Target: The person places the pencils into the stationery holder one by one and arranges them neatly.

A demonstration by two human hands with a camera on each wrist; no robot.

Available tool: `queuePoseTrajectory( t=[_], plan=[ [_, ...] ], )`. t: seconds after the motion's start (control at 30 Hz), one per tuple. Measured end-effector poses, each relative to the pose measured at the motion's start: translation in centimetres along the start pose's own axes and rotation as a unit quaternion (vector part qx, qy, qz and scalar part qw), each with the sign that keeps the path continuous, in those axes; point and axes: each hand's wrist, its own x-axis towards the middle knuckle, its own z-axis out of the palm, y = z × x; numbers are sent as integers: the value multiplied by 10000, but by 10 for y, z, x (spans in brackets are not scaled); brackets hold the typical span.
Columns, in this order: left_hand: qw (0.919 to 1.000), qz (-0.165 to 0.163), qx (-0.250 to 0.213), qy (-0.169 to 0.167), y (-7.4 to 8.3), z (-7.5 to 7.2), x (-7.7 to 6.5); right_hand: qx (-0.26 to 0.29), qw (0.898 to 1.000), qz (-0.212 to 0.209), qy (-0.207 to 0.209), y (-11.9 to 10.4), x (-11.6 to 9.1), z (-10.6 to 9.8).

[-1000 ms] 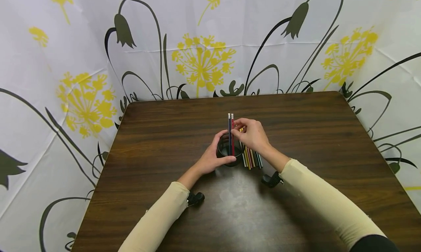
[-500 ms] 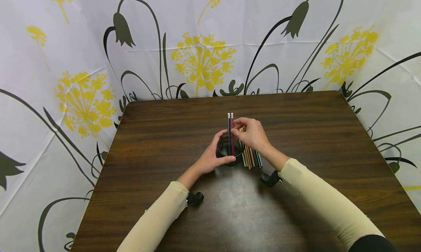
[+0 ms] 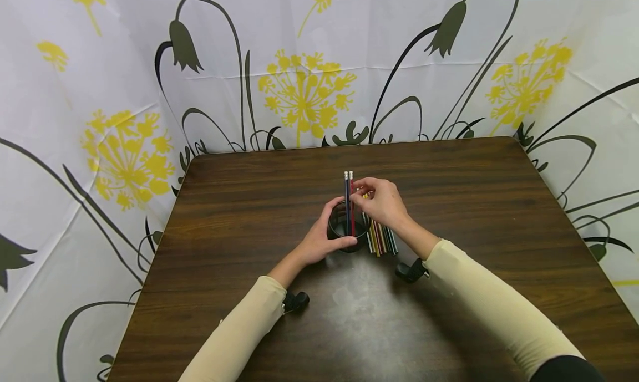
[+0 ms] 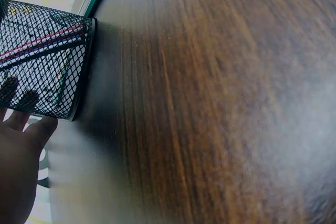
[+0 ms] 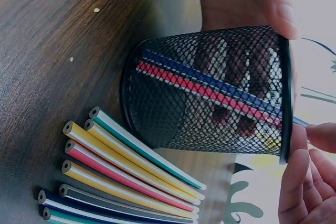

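My left hand (image 3: pixel 319 239) grips a black mesh pencil cup (image 5: pixel 157 98), thumb at the near side of its rim and the other fingers behind it. Two pencils stand in the cup, their eraser ends above the rim: a dark blue pencil (image 3: pixel 348 204) and a red pencil (image 3: pixel 352 224). My right hand (image 3: pixel 381 203) pinches the red one between thumb and finger, above the cup's mouth. Through the mesh in the right wrist view, both pencils lean side by side towards the cup's base. Several striped pencils (image 5: pixel 131 158) lie on the table beside the cup, under my right hand.
The brown wood-grain table (image 3: pixel 239 204) ends at a back edge against a white flowered curtain (image 3: pixel 219 110). A black wrist camera (image 3: pixel 297 302) hangs at my left wrist and another camera (image 3: pixel 411 271) at my right.
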Motion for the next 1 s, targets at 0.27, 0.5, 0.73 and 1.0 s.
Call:
queuePoseTrajectory(
  t=[0.27,0.5,0.73,1.0],
  plan=[
    [9999,113,-83,56,1,0,1,563,9981,234,-96,4,3,-14],
    [9998,153,-114,77,-1,0,0,845,9930,820,9,29,7,-27],
    [9997,187,-140,36,-2,1,0,418,9888,1411,-237,68,3,-30],
    [9997,177,-173,64,-2,2,0,-43,9860,1540,-640,97,-2,-29]
  ],
)
